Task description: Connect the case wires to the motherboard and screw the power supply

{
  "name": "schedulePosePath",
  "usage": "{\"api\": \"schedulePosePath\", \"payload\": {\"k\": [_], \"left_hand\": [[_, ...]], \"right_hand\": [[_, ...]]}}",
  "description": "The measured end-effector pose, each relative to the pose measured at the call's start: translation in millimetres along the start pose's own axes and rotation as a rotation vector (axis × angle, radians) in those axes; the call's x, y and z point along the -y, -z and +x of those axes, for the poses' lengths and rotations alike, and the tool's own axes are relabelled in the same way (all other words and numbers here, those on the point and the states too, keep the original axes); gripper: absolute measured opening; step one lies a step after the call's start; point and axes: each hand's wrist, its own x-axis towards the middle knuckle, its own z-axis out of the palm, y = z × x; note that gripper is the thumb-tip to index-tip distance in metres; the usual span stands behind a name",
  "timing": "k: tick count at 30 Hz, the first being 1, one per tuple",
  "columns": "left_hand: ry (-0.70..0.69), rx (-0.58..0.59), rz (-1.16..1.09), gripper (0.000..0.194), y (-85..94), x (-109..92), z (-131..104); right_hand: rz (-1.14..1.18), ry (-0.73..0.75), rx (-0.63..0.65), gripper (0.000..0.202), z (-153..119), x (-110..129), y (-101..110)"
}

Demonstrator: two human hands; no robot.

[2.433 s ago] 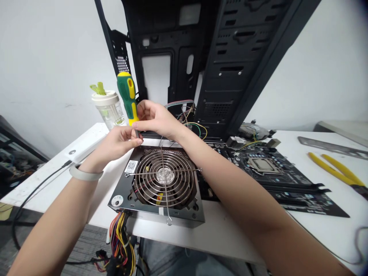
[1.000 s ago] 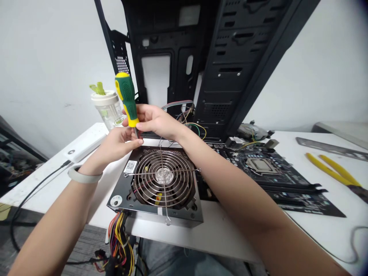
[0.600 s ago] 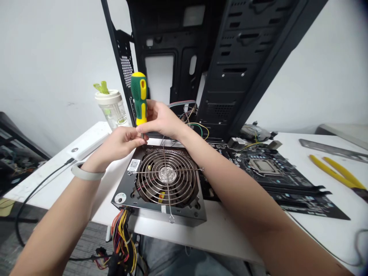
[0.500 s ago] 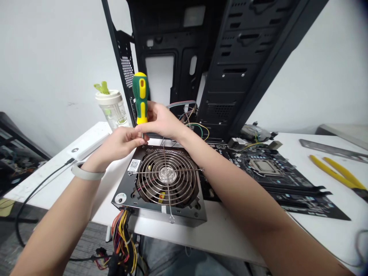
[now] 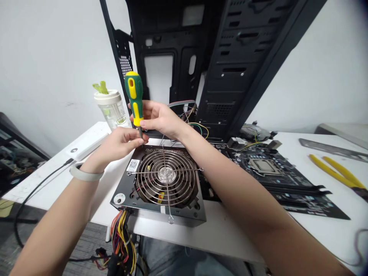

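A green and yellow screwdriver (image 5: 134, 96) stands nearly upright with its handle on top, leaning slightly left. My right hand (image 5: 161, 117) is closed around the lower part of its handle, thumb in front and fingers behind. Below it, my left hand (image 5: 125, 142) pinches around the lower end of the metal shaft; the tip is hidden between the fingers. Both hands are over the back left corner of a black power supply (image 5: 123, 188), which lies with its fan side up. A round wire fan grill (image 5: 167, 174) rests over the fan opening.
Behind stands a black computer case (image 5: 238, 76). A motherboard (image 5: 287, 176) lies to the right, with yellow-handled pliers (image 5: 333, 172) and a grey metal strip (image 5: 330, 148) beyond. At left are a lidded cup (image 5: 110, 107) and a white power strip (image 5: 89, 145). Bundled cables (image 5: 123, 237) hang off the front edge.
The screwdriver's handle has tipped a little to the left, and my right hand's fingers have shifted on it. More of the shaft shows. My left hand has barely moved.
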Motion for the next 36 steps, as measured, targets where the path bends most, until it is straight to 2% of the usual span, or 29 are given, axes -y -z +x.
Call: {"api": "schedulePosePath", "payload": {"k": [6,9,13,19,36], "left_hand": [[-0.028,-0.153,0.004,0.025,-1.9,-4,2],[-0.02,-0.185,-0.001,0.03,-4.0,-4,4],[-0.045,-0.19,0.012,0.03,-6.6,-1,4],[-0.013,-0.125,0.033,0.029,-3.5,1,2],[-0.116,-0.051,0.026,0.021,-0.6,-2,2]], "right_hand": [[-0.045,-0.054,0.03,0.04,2,-1,0],[-0.04,-0.053,0.059,0.033,3,0,-1],[-0.013,-0.032,0.081,0.033,3,1,-1],[-0.016,-0.009,0.027,0.039,3,4,-4],[-0.016,-0.021,-0.083,0.04,0,10,-10]]}}
